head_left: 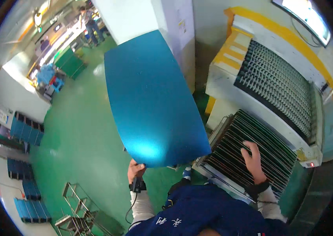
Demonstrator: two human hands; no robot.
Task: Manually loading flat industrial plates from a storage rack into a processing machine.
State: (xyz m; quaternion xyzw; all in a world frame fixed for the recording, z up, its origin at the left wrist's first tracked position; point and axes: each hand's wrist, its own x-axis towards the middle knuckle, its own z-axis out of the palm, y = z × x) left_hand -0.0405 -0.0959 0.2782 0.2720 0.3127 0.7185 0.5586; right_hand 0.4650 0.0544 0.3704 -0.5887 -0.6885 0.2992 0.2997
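Observation:
A large flat blue panel with a bright glare near its lower edge stands up in front of me. My left hand grips it by the lower left corner, thumb and fingers closed on the edge. To the right, my right hand is over a slotted rack holding several thin dark panels in rows. The thumb and fingers of that hand are apart and hold nothing; whether a fingertip touches a panel edge, I cannot tell.
A roller conveyor stands beyond the rack, with a screen above it. A white pillar rises behind the blue panel. Metal frames stand at lower left; racks of blue panels line the left wall. A person stands far off.

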